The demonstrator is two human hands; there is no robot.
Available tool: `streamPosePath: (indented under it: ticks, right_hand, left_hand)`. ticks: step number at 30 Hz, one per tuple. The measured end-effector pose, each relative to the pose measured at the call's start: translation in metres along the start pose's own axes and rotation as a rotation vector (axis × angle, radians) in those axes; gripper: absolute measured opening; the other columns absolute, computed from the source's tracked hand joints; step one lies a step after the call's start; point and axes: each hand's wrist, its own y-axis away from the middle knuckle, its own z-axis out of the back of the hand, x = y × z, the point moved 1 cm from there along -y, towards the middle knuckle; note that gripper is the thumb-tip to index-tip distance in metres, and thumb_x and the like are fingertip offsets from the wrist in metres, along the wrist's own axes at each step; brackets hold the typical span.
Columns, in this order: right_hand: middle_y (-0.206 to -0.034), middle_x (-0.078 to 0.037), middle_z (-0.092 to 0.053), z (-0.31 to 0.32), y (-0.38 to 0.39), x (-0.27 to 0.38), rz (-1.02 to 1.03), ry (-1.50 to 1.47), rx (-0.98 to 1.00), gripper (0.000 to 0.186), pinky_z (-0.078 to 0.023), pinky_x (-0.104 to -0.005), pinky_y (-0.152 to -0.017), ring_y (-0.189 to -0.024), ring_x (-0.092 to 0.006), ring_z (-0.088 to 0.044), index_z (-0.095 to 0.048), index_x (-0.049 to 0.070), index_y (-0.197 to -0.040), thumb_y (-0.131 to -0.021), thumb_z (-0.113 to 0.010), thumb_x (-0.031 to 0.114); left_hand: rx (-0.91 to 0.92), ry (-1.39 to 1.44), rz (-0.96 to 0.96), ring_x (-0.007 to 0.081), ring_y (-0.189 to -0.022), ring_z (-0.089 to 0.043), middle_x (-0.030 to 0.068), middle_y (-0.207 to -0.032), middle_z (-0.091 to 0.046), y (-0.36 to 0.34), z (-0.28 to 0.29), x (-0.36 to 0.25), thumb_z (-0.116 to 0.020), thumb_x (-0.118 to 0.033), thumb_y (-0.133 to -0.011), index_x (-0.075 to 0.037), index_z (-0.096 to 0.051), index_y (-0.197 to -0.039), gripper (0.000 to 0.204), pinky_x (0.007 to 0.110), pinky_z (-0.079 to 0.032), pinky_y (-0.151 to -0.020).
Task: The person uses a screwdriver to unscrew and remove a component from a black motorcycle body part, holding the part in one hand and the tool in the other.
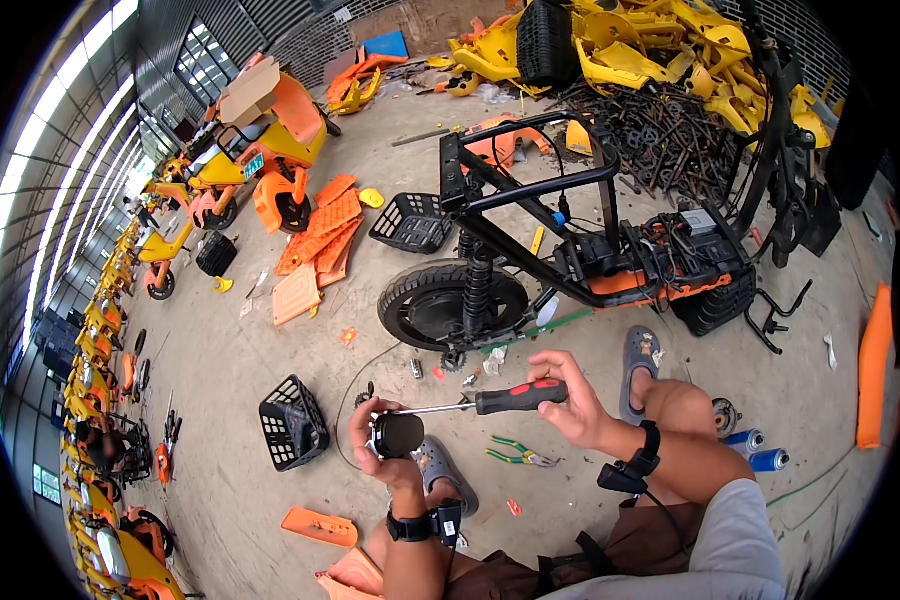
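Observation:
A screwdriver with a black and red handle (502, 400) is gripped in my right hand (582, 415), its shaft pointing left. My left hand (363, 438) has its fingers wrapped round a black rounded part (400, 436) with a flat dark face; its exact kind I cannot make out. The screwdriver's tip reaches the upper edge of this part, near my left fingertips. Below the shaft, pliers with green and yellow handles (515, 453) lie on the concrete floor. A stripped black scooter frame (530, 190) with its rear wheel (450, 305) stands just beyond my hands.
Black baskets (293, 425) (410, 222) and orange panels (320, 235) lie on the floor. Yellow body parts (660, 45) and rusty metal pieces (660, 135) are heaped at the back right. Blue spray cans (768, 460) lie by my right leg. Scooters (100, 400) line the left side.

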Motion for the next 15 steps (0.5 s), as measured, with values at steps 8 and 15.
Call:
streamPosePath:
  ticks: [8,15]
  right_hand:
    - [-0.099,-0.009,-0.058,0.0003,0.0048,0.0014,-0.254,-0.165,-0.018,0.039,-0.043,-0.0241,-0.062,-0.069,-0.0084,-0.049,-0.036,0.005,-0.132,-0.096,-0.050,0.012]
    - [-0.090,-0.005,-0.054,-0.0010,0.0019,0.0056,-0.386,-0.167,-0.033,0.037,-0.043,-0.0241,-0.061,-0.068,-0.0088,-0.051,-0.036,0.005,-0.132,-0.098,-0.048,0.013]
  left_hand:
    - [0.016,-0.062,-0.062,0.0250,-0.083,-0.060,0.0157,-0.091,-0.060,0.0019,0.0010,-0.0015,-0.037,-0.065,-0.089,0.001,-0.056,-0.112,0.072,0.036,-0.051,-0.074]
    - [0.001,-0.155,-0.144,0.0258,-0.081,-0.061,0.0166,-0.090,-0.061,0.0027,0.0030,-0.0022,-0.039,-0.066,-0.088,0.003,-0.057,-0.110,0.074,0.036,-0.053,-0.073]
